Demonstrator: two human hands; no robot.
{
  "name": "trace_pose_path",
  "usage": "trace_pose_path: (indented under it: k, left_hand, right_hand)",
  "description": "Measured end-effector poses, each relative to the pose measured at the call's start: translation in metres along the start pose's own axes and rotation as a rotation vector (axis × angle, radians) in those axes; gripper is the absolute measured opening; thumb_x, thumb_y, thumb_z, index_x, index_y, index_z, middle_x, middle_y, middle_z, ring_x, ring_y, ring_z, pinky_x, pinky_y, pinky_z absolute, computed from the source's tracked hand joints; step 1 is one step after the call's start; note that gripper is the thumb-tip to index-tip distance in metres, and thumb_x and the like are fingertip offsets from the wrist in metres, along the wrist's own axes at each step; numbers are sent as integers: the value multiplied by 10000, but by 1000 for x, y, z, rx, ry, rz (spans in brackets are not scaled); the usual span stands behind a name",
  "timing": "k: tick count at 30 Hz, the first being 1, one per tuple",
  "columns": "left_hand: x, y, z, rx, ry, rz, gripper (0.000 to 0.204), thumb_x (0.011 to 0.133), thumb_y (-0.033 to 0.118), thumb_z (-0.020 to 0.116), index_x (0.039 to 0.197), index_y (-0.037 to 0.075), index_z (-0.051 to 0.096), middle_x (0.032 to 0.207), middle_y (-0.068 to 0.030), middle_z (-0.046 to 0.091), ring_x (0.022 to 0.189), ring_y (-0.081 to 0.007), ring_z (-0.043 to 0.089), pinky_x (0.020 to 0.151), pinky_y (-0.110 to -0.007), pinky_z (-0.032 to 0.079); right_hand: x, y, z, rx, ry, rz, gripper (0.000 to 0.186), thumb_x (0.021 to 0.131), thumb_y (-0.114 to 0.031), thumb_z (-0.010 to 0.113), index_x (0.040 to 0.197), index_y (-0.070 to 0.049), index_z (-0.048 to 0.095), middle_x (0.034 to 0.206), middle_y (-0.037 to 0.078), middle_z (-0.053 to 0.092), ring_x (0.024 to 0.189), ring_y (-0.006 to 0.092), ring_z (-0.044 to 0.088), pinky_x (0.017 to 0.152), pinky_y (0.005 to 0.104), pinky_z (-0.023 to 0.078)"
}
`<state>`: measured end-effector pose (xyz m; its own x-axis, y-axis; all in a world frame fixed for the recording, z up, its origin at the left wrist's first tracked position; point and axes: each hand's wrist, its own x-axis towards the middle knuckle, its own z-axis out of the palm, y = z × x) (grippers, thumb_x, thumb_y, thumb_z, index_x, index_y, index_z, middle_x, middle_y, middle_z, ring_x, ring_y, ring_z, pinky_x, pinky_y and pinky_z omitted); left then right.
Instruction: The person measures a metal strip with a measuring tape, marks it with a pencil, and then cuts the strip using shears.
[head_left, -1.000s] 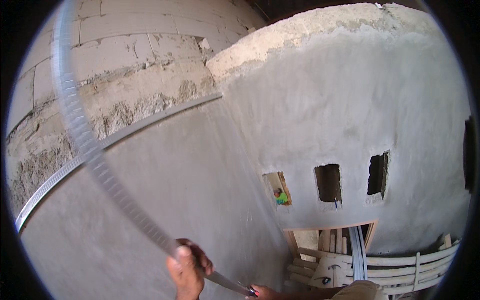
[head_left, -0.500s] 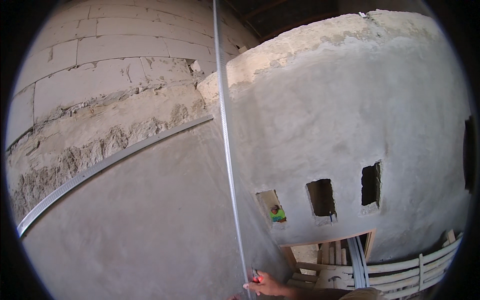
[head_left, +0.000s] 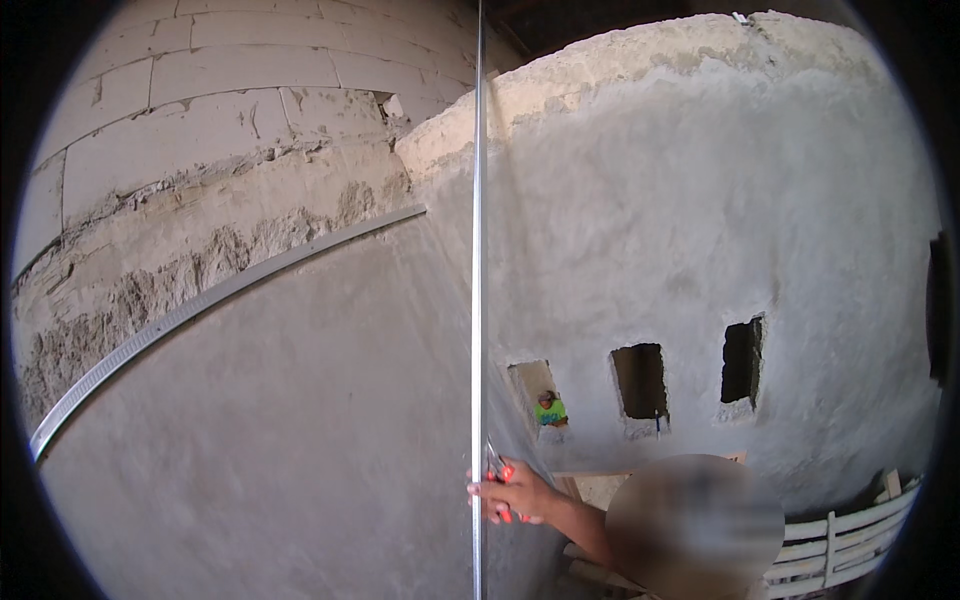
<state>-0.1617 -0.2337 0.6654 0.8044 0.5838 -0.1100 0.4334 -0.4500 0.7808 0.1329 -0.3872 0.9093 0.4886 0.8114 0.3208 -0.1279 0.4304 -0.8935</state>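
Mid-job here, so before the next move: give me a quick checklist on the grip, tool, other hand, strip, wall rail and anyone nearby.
1. Grip on the metal strip: ok; the right hand has its fingers around it.
2. Red-handled tool secure: cannot tell; it is in that same hand, partly covered by fingers.
3. Left hand supporting: cannot tell; it is out of view.
4. Strip ends free: cannot tell; the strip runs out of the picture at top and bottom.
5. Metal rail along the smooth plaster's upper edge: ok; its fixing cannot be judged.
6. Other person away from the strip: ok; seen through the leftmost opening.
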Motion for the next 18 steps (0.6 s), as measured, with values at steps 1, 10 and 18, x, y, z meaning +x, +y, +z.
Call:
trace_pose_path:
  k: [1,10,18]
  left_hand:
    - [-3,0,1,0,-1,-4,521,974,446,671,1242,12,567,980,-104,644,897,-210,618,762,-360,510]
    - [-17,0,-3,4,4,-77,463,968,435,680,1166,26,590,880,-74,623,794,-187,600,681,-347,494]
    - [-22,1,-9,-8,-12,-85,417,962,425,687,1098,38,611,790,-47,605,702,-167,584,609,-335,480]
  right_hand:
    - [4,-13,0,28,-20,-13,244,966,-145,688,1122,2,571,731,78,607,496,79,502,480,313,491]
    - [84,-123,-30,225,-108,-114,227,934,-218,731,1024,-36,631,850,123,683,490,73,515,437,320,515]
    - [133,-208,-72,143,18,-250,275,939,-246,733,988,3,626,898,168,679,499,93,501,435,322,497]
